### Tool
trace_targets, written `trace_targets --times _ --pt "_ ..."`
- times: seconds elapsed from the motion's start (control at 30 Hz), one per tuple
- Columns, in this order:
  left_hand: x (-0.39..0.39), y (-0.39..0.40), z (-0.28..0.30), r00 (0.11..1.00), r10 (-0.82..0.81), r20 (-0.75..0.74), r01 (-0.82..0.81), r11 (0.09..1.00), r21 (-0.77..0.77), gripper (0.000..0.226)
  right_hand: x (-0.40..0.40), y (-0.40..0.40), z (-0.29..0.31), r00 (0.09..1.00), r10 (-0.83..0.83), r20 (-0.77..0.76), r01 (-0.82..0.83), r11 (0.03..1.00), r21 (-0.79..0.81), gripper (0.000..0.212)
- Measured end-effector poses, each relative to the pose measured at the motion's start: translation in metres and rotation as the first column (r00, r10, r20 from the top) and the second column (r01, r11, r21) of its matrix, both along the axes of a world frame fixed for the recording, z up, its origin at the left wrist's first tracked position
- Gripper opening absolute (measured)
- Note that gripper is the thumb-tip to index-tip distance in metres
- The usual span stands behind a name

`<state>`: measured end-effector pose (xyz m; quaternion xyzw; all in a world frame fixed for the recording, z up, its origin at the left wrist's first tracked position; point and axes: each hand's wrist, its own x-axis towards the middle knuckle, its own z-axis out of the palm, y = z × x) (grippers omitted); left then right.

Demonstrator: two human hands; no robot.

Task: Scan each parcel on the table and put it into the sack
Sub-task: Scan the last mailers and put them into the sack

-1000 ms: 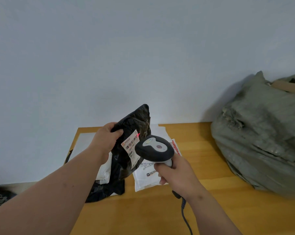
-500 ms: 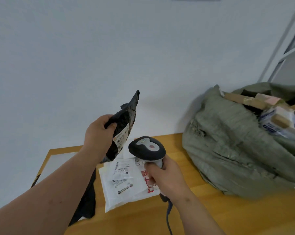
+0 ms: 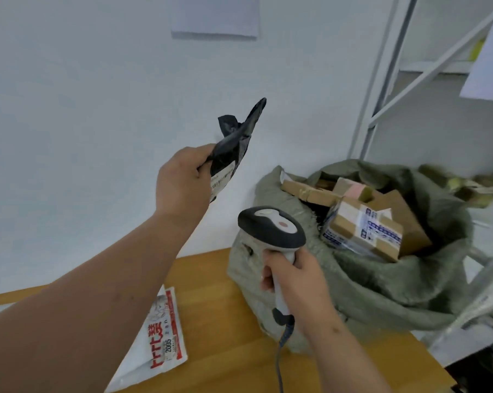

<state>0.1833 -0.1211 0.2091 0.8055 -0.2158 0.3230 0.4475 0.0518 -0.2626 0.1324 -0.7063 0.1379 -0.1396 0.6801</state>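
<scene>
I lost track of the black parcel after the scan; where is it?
In the head view the black parcel is up in the air, gripped by the left hand, left of the green sack and above the scanner.

"2005" on white parcel

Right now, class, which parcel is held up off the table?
The black poly mailer, gripped in the left hand above the table. The white mailer lies flat on it; the cardboard boxes sit in the sack.
</scene>
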Motion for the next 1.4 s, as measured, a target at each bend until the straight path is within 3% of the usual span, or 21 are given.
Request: trace_targets --times 0.2,0.3,0.37,0.43,0.47,0.53,0.6,0.7,0.8,0.9,0.97,1.1,1.4 --pt "0.023 -0.102 0.031 0.957 -0.193 0.217 0.163 0.975 0.149 0.047 -0.001 -0.068 0.023 0.966 -0.242 0.094 0.23 0.965 0.126 0.007" --pt "0.035 -0.147 0.03 0.908 -0.354 0.225 0.263 0.899 0.351 0.052 0.001 -0.092 0.025 0.93 -0.359 0.074 0.338 0.919 0.204 0.006" --pt "0.042 -0.171 0.024 0.924 -0.362 0.119 0.233 0.783 0.577 0.052 0.002 -0.102 0.024 0.916 -0.397 0.059 0.379 0.903 0.202 0.005" --pt "0.05 -0.189 0.01 0.953 -0.301 0.002 0.177 0.565 0.806 0.048 0.003 -0.111 0.022 0.901 -0.431 0.045 0.416 0.889 0.192 0.004" --pt "0.053 -0.195 0.002 0.96 -0.279 -0.023 0.155 0.461 0.874 0.045 0.004 -0.115 0.02 0.894 -0.447 0.038 0.433 0.882 0.185 0.005" --pt "0.06 -0.2 -0.013 0.97 -0.244 -0.021 0.117 0.387 0.915 0.04 0.006 -0.119 0.018 0.884 -0.467 0.023 0.456 0.872 0.179 0.008" --pt "0.063 -0.201 -0.02 0.977 -0.213 -0.005 0.102 0.448 0.888 0.041 0.009 -0.118 0.015 0.885 -0.466 0.006 0.458 0.87 0.183 0.008" --pt "0.065 -0.2 -0.022 0.961 -0.237 -0.141 0.26 0.611 0.747 0.048 0.012 -0.112 0.012 0.901 -0.433 -0.016 0.429 0.887 0.172 0.006" --pt "0.064 -0.192 -0.023 0.884 -0.329 -0.331 0.466 0.666 0.582 0.061 0.015 -0.105 0.01 0.917 -0.398 -0.027 0.397 0.904 0.16 0.007" --pt "0.059 -0.171 -0.031 0.808 -0.43 -0.403 0.563 0.766 0.311 0.057 0.015 -0.095 0.007 0.931 -0.365 -0.014 0.363 0.92 0.149 0.005" --pt "0.057 -0.146 -0.04 0.843 -0.394 -0.365 0.483 0.854 0.193 0.052 0.014 -0.085 0.002 0.946 -0.325 -0.015 0.324 0.936 0.137 0.006" --pt "0.043 -0.079 -0.058 0.902 -0.187 -0.389 0.247 0.963 0.109 0.041 0.012 -0.06 -0.009 0.977 -0.204 -0.055 0.207 0.976 0.068 0.01" --pt "-0.019 0.081 -0.142 0.726 0.127 -0.676 -0.066 0.991 0.115 0.036 0.002 0.026 -0.044 0.97 0.104 -0.219 -0.109 0.994 -0.01 0.012"
